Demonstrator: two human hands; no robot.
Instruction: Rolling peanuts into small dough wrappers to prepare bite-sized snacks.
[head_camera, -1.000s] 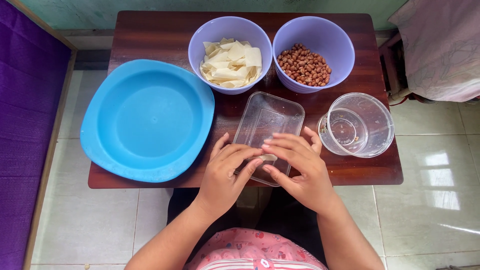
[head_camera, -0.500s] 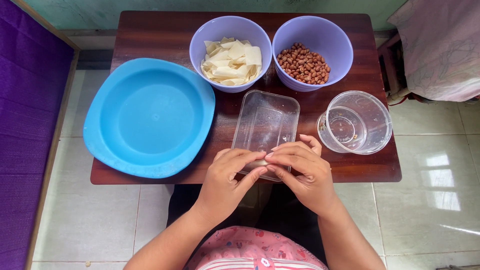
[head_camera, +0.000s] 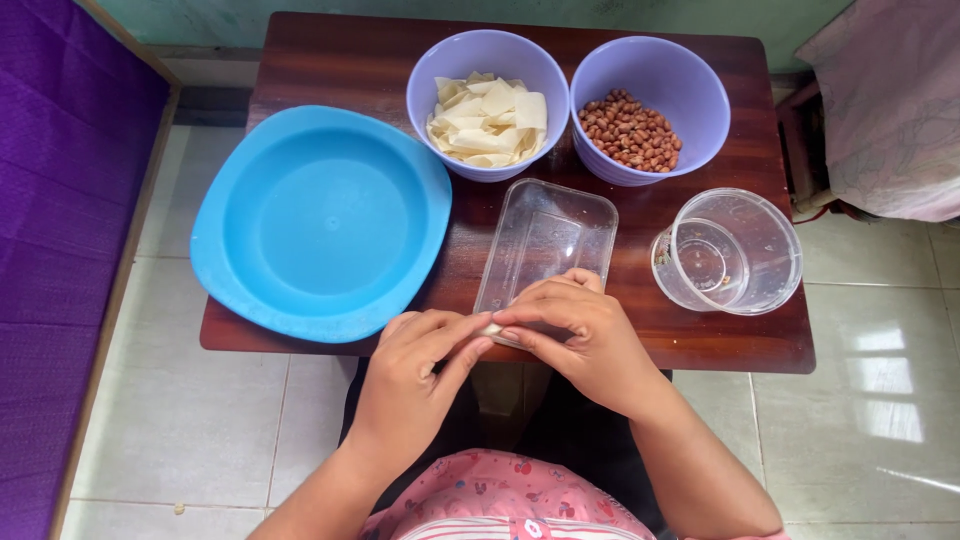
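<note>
Basically, the dark wooden counter (head_camera: 350, 60) carried a big blue plate (head_camera: 320, 220) at left, two lilac bowls behind, a clear rectangular tray (head_camera: 545, 235) in the middle and a clear round tub (head_camera: 730, 250) at right; left hand (head_camera: 415, 385) and right hand (head_camera: 585, 340) met at the tray's near edge, fingertips pinching a small pale piece (head_camera: 492, 329) between them

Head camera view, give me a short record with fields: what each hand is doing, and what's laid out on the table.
left hand: left hand pinches a small pale piece at the table's near edge
right hand: right hand pinches the same piece, fingertips meeting the left's
under hands: clear rectangular tray, empty
left of tray: blue plate, empty
far side: purple bowl of pale wrapper squares; purple bowl of peanuts
right of tray: clear round tub
surface: dark wooden table
</note>
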